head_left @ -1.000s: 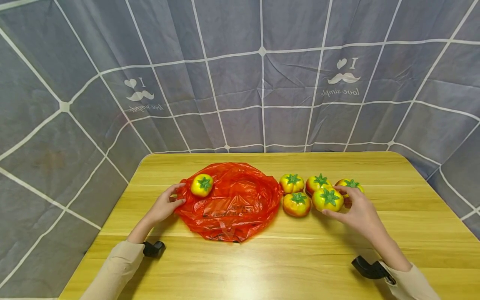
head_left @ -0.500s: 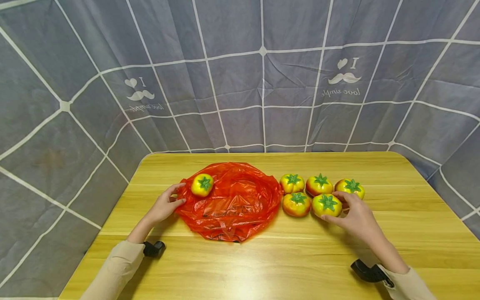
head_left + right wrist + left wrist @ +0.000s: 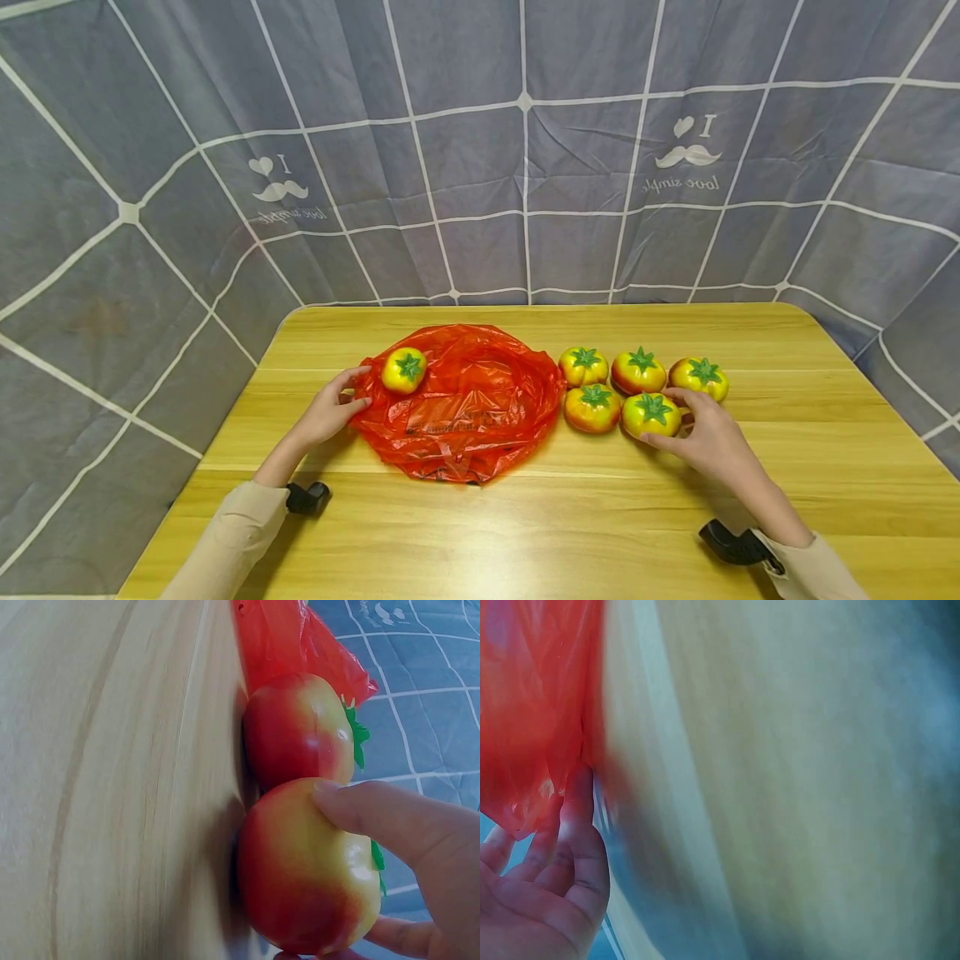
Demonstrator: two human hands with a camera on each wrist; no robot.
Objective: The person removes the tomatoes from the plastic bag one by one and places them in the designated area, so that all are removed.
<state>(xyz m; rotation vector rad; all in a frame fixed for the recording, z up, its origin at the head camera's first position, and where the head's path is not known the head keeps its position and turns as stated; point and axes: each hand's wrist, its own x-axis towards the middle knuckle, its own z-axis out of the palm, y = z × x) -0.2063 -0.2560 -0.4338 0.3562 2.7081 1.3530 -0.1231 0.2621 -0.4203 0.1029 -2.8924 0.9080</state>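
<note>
My right hand (image 3: pixel 716 437) grips a shiny yellow-and-red tomato (image 3: pixel 651 417) with a green star-shaped top, its thumb on the near side and fingers on the far side. In the right wrist view that tomato (image 3: pixel 307 877) stands right up against another tomato (image 3: pixel 300 731), low at the tabletop. A crumpled red plastic bag (image 3: pixel 457 450) lies at left centre, with one tomato (image 3: pixel 403 371) on its left part. At the bag's left edge, my left hand (image 3: pixel 326 412) holds the plastic between thumb and fingers; the left wrist view shows fingertips (image 3: pixel 577 784) against the red film.
Behind the gripped tomato are a back-row tomato (image 3: pixel 637 372) and another (image 3: pixel 699 379) to its right. A further tomato (image 3: pixel 582 367) sits near the bag's right edge. The wooden table (image 3: pixel 525 533) ends at a grey checked curtain (image 3: pixel 480 167).
My right hand has come down and slightly left with its tomato, which now stands beside the front-row one. The back-right tomato, partly covered before, shows more fully. Left hand and bag stay put.
</note>
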